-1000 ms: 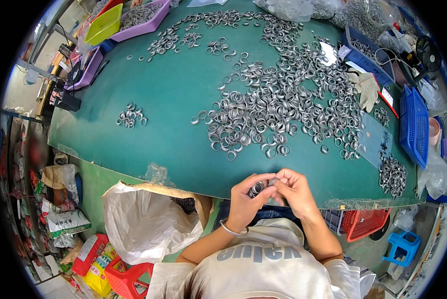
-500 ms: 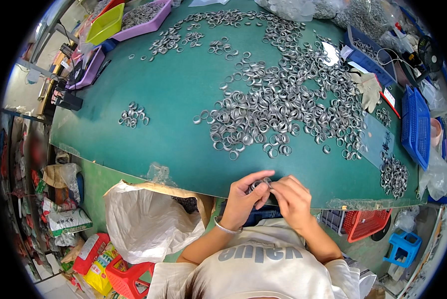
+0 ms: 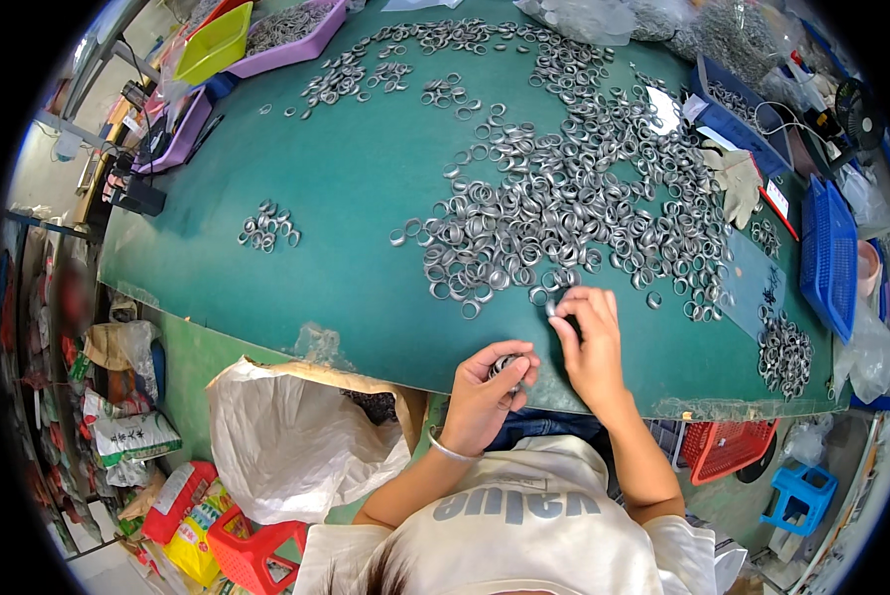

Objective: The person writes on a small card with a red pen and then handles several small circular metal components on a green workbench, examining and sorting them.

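Note:
Several metal rings (image 3: 506,364) are gathered in my left hand (image 3: 485,387), its fingers curled round them near the table's front edge. My right hand (image 3: 590,337) is over the tabletop, thumb and fingers pinching a single metal ring (image 3: 551,308). That ring is at the near edge of a large spread pile of grey metal rings (image 3: 524,213); whether it touches the pile I cannot tell. A small group of rings (image 3: 266,228) lies apart on the left of the green table (image 3: 346,248), and another heap of rings (image 3: 785,355) lies at the right.
Below the front edge hangs an open sack (image 3: 296,446) with dark pieces inside. A blue basket (image 3: 828,253), a work glove (image 3: 735,185) and a blue bin (image 3: 738,114) line the right side. Pink and green-yellow trays (image 3: 214,45) stand at the far left. A red stool (image 3: 252,555) is below.
My right hand has moved away from the left hand, forward to the near edge of the ring pile, and now pinches a ring there. My left hand stays nearly in place.

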Demonstrator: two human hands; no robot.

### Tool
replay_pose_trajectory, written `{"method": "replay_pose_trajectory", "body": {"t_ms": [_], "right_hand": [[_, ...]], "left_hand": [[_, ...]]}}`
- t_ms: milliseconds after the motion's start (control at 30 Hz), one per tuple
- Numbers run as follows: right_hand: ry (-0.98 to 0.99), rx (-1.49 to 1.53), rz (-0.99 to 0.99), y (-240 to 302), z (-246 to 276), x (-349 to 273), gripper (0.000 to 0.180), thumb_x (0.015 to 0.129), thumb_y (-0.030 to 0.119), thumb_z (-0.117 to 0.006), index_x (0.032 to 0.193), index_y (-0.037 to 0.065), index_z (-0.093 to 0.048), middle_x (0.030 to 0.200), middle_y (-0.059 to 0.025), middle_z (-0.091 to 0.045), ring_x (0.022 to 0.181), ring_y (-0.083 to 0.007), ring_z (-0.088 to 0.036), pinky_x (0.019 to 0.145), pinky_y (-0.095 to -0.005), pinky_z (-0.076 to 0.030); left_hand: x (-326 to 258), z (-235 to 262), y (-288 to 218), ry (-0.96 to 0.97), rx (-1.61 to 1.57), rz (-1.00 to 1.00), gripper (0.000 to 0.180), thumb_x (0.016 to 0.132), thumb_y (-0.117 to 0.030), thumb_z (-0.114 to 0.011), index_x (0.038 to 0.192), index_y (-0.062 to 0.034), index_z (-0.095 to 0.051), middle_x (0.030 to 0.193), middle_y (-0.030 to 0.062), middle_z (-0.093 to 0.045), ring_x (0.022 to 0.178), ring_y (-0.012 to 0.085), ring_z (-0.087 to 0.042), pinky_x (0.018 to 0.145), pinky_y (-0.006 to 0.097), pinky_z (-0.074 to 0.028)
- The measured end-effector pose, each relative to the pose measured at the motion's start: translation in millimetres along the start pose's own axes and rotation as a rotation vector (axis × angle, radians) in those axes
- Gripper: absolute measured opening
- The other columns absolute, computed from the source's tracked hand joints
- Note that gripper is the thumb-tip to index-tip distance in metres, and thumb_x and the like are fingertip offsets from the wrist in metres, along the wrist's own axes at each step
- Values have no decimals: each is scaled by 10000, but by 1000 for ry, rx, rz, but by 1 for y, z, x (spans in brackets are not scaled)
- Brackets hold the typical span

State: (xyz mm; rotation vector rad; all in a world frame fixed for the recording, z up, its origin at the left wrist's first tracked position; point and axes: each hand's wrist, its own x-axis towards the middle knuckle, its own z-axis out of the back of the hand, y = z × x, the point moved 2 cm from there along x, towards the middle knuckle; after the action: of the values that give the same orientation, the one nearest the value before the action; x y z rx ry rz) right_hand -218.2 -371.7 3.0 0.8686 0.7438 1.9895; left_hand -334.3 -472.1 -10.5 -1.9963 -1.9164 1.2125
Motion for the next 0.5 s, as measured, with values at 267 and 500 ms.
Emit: {"method": "replay_pose_trajectory", "body": {"t_ms": [267,500], "right_hand": [[324,958,-662,9,7,-40,164,918,144,-523,864,14,-606,788,3,-592,689,-67,-498,622,-215,-392],[-210,-167,-64,2,23,3,62,769,52,-640,792,4,-607,747,-112,-578,692,-299,-540,609,-376,-423]], "left_hand": [[0,-12,-4,61,521,-262,256,830,5,-579,1086,4,-590,752,20,-566,515,48,-420,413,184,-297],[1,-9,-3,78,173,-45,164,844,-54,-585,1000,-5,-605,722,57,-583,480,72,-458,383,181,-287]]}}
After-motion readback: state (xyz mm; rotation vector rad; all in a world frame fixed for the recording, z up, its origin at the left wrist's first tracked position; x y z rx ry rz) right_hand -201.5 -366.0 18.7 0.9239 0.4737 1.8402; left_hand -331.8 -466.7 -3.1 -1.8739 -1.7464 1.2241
